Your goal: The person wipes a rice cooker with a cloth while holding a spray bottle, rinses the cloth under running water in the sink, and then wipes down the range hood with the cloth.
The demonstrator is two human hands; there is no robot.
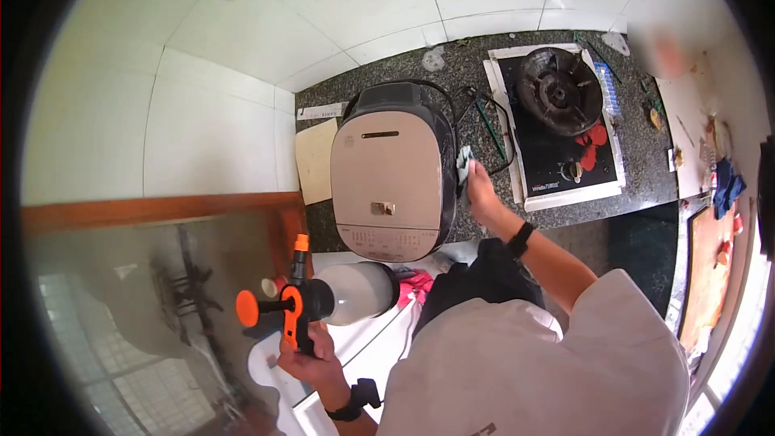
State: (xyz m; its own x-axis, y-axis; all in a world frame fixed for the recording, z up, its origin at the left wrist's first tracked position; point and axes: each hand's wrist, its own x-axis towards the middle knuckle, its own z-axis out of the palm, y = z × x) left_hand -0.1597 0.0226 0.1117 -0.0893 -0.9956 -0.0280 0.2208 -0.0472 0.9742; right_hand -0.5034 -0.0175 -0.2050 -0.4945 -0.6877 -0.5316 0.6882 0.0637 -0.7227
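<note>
My left hand (311, 358) is wrapped round the black and orange handle of a pump spray bottle (355, 292) with a whitish, see-through body. The bottle lies tilted on its side in the air, its orange nozzle pointing up and away from me. In my right hand (482, 198) is a crumpled pale cloth (463, 163), pinched close against the right side of a rice cooker (387, 169). The cooker has a beige lid and a dark body, and stands shut on the speckled counter (476, 230).
Right of the cooker is a gas stove (565, 161) with a black round burner (559, 90). A black cable (458, 101) and a green stick (490, 131) lie between them. A beige board (316, 160) sits left of the cooker. A glass pane (153, 315) with a wooden frame stands at left.
</note>
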